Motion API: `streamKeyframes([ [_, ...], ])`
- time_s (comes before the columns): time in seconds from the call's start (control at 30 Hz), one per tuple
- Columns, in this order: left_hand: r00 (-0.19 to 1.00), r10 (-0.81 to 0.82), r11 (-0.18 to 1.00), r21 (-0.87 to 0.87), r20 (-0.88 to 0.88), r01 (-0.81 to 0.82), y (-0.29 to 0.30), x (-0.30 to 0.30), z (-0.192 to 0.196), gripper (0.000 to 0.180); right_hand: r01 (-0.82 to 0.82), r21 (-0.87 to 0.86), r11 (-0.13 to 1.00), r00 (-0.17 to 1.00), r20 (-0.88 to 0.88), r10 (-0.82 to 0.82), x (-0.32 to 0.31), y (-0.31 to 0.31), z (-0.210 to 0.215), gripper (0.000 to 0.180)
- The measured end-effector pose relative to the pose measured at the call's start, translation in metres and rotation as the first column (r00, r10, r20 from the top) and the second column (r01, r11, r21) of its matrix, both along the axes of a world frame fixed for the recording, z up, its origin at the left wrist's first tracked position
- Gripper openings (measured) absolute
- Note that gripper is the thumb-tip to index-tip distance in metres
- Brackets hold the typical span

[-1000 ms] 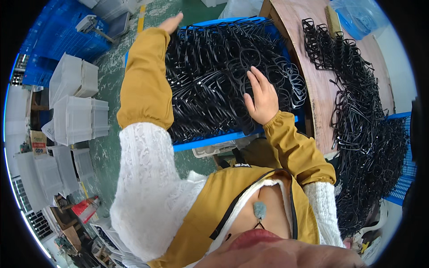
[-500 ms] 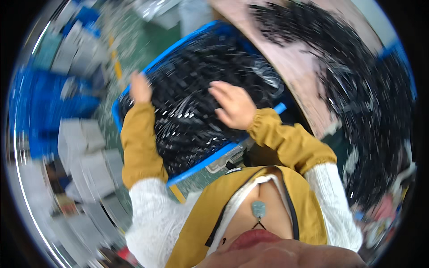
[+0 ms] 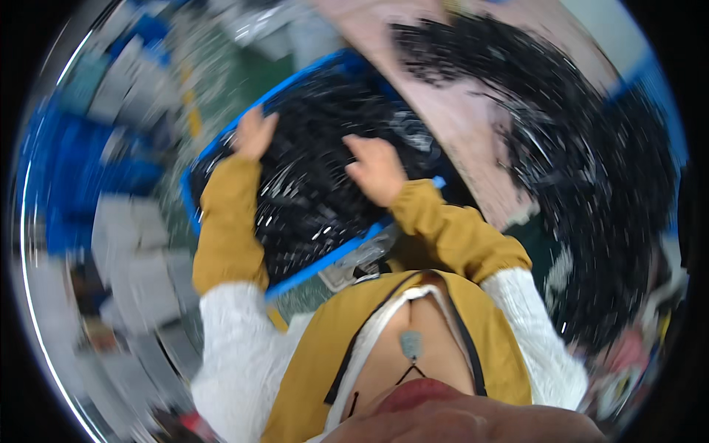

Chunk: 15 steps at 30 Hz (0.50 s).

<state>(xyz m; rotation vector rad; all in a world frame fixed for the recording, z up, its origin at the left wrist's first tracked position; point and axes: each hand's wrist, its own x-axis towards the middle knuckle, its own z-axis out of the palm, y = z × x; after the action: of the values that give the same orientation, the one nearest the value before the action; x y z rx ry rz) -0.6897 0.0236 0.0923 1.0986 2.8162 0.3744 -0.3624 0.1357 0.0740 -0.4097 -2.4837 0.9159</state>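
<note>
A blue bin [image 3: 319,272] in front of me is filled with shiny black strip-like pieces [image 3: 314,177]. Motion blur hides their exact kind. My left hand [image 3: 253,134] is over the bin's left side, close to the rim, thumb and fingers apart. Over the right half of the pieces hovers my right hand [image 3: 378,171], fingers stretched toward the left and thumb apart. Nothing shows in either hand. Whether the fingertips touch the pieces I cannot tell.
A pale pinkish tabletop [image 3: 450,118] runs along the bin's right side. A large heap of black strips [image 3: 591,170] covers it and hangs down beyond. White boxes [image 3: 140,273] and blue crates [image 3: 77,177] are stacked at left. Clear plastic bags [image 3: 269,29] lie at the far side.
My left hand has moved inward from the bin's left rim, its thumb and fingers now more clearly spread. My right hand remains over the pieces, slightly turned. The whole view has shifted a little.
</note>
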Motion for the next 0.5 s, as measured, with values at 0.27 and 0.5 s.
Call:
streamKeyframes([
  [0.27, 0.947, -0.25, 0.909, 0.288, -0.2, 0.301, -0.051, 0.202, 0.014, 0.066, 0.206, 0.304, 0.93, 0.978, -0.021, -0.209, 0.02, 0.023, -0.021, 0.054],
  [0.5, 0.957, -0.206, 0.953, 0.179, -0.206, 0.244, -0.051, 0.223, 0.005, 0.063, 0.156, 0.277, 0.948, 0.985, -0.114, -0.129, 0.037, 0.014, -0.049, 0.053],
])
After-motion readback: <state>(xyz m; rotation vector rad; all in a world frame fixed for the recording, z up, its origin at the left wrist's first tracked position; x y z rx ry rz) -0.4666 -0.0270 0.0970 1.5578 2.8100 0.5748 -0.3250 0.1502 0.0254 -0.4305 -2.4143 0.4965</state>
